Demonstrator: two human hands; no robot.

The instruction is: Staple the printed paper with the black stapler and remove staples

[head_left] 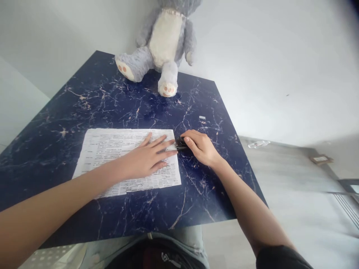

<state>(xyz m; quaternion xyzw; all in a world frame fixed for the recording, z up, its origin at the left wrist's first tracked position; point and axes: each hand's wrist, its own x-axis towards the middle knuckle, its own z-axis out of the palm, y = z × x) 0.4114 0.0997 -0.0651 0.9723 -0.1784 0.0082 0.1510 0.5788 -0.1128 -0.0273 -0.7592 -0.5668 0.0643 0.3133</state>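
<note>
A printed sheet of paper (112, 149) lies on the dark blue marbled table (112, 101). My left hand (146, 157) rests flat on its right half, fingers spread and pointing right. Just past the sheet's right edge, my right hand (200, 146) is closed around a small black stapler-like object (181, 144). The object's left end meets the edge of the paper, near my left fingertips. Most of its right part is hidden under my right fingers.
A grey and white plush toy (165, 41) sits at the table's back edge against the wall. A small white piece (202, 117) lies beyond my right hand. On the floor at the right are a clear plastic item (258, 144) and a brown box (321, 159).
</note>
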